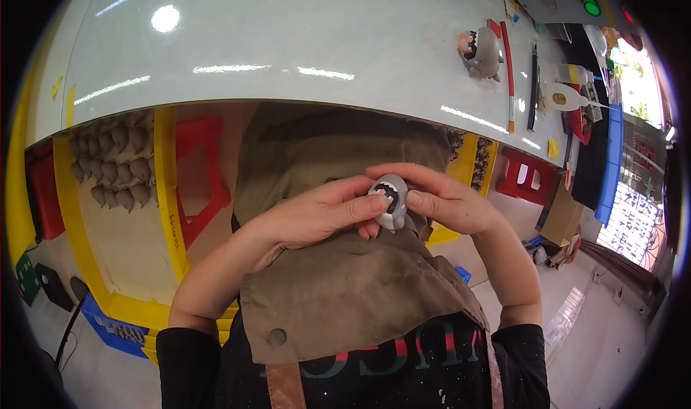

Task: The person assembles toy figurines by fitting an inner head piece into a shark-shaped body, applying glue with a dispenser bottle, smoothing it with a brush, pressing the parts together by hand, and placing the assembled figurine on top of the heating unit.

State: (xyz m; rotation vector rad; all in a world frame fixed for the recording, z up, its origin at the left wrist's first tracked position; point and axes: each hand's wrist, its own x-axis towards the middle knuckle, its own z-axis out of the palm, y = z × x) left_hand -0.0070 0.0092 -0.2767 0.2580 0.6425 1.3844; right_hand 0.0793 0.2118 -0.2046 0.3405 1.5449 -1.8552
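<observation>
While left hand (pixel 325 209) and right hand (pixel 448 199) grip it, the figurine (pixel 394 194) sits between them.

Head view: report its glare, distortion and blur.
In the head view, a round glare spot and bright streaks on the white table; the bright opening at far right washed out; table's front edge bowed, corners black; held grey figure without obvious blur.

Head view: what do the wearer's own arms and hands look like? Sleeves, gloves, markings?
Left hand and right hand are ungloved, with no rings visible on the fingers that show. No watch, band or cable shows at either wrist. Forearms are uncovered; the left sleeve and right sleeve are short and black, ending near the elbows.
</observation>
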